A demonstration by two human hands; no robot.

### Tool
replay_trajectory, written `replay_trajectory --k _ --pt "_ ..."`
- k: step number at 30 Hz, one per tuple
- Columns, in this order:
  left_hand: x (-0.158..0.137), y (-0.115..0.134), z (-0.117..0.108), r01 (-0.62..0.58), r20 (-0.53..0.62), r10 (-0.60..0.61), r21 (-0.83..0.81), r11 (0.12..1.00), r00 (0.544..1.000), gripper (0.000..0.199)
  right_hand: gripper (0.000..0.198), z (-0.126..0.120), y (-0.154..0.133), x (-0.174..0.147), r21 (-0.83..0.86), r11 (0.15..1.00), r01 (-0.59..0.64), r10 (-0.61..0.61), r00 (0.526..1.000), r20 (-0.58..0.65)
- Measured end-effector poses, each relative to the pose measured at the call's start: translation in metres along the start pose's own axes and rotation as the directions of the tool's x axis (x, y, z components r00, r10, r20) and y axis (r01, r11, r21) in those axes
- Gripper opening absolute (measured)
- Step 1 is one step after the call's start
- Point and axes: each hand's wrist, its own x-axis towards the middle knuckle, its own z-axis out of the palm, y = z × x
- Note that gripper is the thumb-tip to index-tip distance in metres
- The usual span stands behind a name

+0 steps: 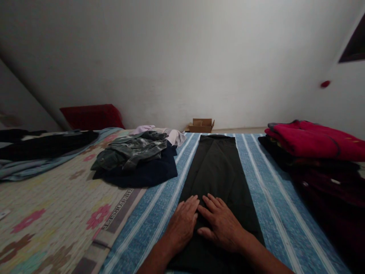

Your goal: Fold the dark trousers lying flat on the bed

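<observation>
- Head view: I see a long black garment (pixel 218 171), folded into a narrow strip, lying lengthwise on the blue striped sheet (pixel 265 182) of the bed, its near end at the near edge under my hands.
- It looks already folded lengthwise and smoothed; I judge the crosswise folds are not yet made.
- Toward the bed's left side a heap of unfolded clothes (pixel 137 160) waits; at the right edge sits a stack of folded clothes (pixel 316 152), red on top.
- My left hand (pixel 184 220) lies flat, fingers spread slightly, palm pressing the garment's left edge.
- My right hand (pixel 222 222) is flat too, fingers extended, touching the left one, gripping nothing.
</observation>
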Motion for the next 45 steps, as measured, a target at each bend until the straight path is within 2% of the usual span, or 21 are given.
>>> replay_trajectory --k 5,9,15,19,24,27,30,35,40,45 --pt "0.000 0.000 -0.002 0.009 0.034 -0.009 -0.007 1.000 0.999 0.047 0.068 -0.007 -0.004 -0.008 -0.048 0.999 0.019 -0.021 0.998 -0.058" --pt "0.001 0.000 -0.003 -0.001 -0.001 0.001 -0.019 1.000 1.000 0.043 0.064 -0.010 -0.009 -0.032 -0.146 0.989 0.020 -0.038 0.992 -0.123" --pt "-0.007 0.002 -0.007 -0.065 -0.143 0.063 -0.011 0.998 0.988 0.038 0.055 0.015 -0.002 -0.081 -0.358 0.933 -0.043 -0.046 0.970 -0.239" --pt "-0.017 0.006 -0.014 -0.158 -0.186 0.154 -0.007 0.987 0.970 0.038 0.043 0.028 0.004 -0.096 -0.412 0.907 -0.089 -0.067 0.935 -0.349" --pt "-0.021 0.013 -0.021 -0.192 -0.101 0.189 -0.022 0.981 0.977 0.042 0.031 0.026 0.009 -0.093 -0.418 0.901 -0.120 -0.074 0.905 -0.419" --pt "-0.019 0.015 -0.020 -0.149 -0.030 0.147 -0.045 0.988 0.989 0.046 0.030 0.028 0.014 -0.087 -0.421 0.898 -0.124 -0.080 0.897 -0.435" --pt "-0.017 0.015 -0.016 -0.100 0.024 0.102 -0.073 0.992 0.995 0.048 0.028 0.032 0.017 -0.085 -0.389 0.904 -0.178 -0.013 0.898 -0.441" --pt "-0.017 0.014 -0.015 -0.080 0.068 0.087 -0.089 0.993 0.994 0.051 0.027 0.034 0.014 -0.084 -0.372 0.908 -0.193 0.008 0.895 -0.446" --pt "-0.018 0.016 -0.021 -0.082 0.104 0.091 -0.084 0.993 0.990 0.057 0.027 0.026 0.003 -0.078 -0.287 0.899 -0.330 0.149 0.848 -0.508" --pt "-0.019 0.016 -0.017 -0.120 0.076 0.124 -0.051 0.991 0.989 0.065 0.022 0.022 -0.004 -0.070 -0.250 0.882 -0.401 0.240 0.836 -0.494"
